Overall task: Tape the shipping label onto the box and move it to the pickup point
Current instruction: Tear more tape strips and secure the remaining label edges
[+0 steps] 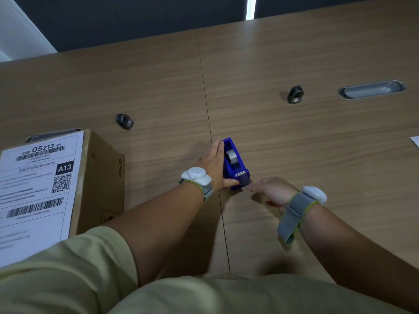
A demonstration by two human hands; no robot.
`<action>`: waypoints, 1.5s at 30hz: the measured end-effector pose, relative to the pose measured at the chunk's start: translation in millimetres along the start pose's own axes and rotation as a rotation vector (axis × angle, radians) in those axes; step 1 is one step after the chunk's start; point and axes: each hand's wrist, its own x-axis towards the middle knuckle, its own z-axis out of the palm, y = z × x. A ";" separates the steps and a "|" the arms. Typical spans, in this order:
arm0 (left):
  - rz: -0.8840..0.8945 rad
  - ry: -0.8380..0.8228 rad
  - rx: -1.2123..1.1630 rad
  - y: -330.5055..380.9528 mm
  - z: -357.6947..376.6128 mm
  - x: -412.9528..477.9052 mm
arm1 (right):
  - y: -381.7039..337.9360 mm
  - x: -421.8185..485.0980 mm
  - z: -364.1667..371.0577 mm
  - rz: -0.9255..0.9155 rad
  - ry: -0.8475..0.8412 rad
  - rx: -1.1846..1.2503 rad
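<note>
A brown cardboard box [99, 177] stands at the left on the wooden table. A white shipping label [36, 189] with barcodes and a QR code lies on its top. A blue tape dispenser [234, 164] with a grey roll sits at the table's middle. My left hand [214, 165] grips the dispenser's left side, thumb at its front end. My right hand [272, 191] is just right of the cutter end, fingertips pinched at the tape there; the hand is blurred and the tape strip is barely visible.
Two dark metal fittings [124, 121] [295, 94] stick up from the table. A grey oval cable slot [371, 89] lies at the far right, and another slot [52, 134] shows behind the box. A white paper corner [415, 142] shows at the right edge.
</note>
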 end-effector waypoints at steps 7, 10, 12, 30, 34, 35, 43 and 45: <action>0.034 -0.087 0.032 -6.3 -9.8 2.5 | 23.7 22.2 29.1 0.026 0.209 -0.018; 0.071 -0.036 -0.047 -15.3 -18.3 -3.6 | 37.4 11.5 39.4 0.009 0.271 0.074; 0.070 0.048 -0.169 -14.4 -25.5 -18.5 | 45.5 -2.2 45.6 -0.018 0.206 0.117; -0.387 -0.348 -1.151 -66.1 -54.1 -157.9 | -28.4 -98.3 150.2 -0.284 0.104 0.132; -0.298 -0.150 -0.962 -101.0 -72.4 -185.7 | -56.9 -116.6 192.1 -0.275 0.104 0.144; -0.269 -0.118 -0.920 -111.6 -80.9 -194.5 | -64.8 -119.4 204.6 -0.281 0.103 0.155; -0.205 0.019 -0.849 -229.1 -153.3 -260.6 | -145.9 -123.4 318.0 -0.316 0.091 0.175; -0.236 0.067 -0.870 -258.0 -163.1 -270.4 | -168.7 -124.8 345.8 -0.347 0.074 0.183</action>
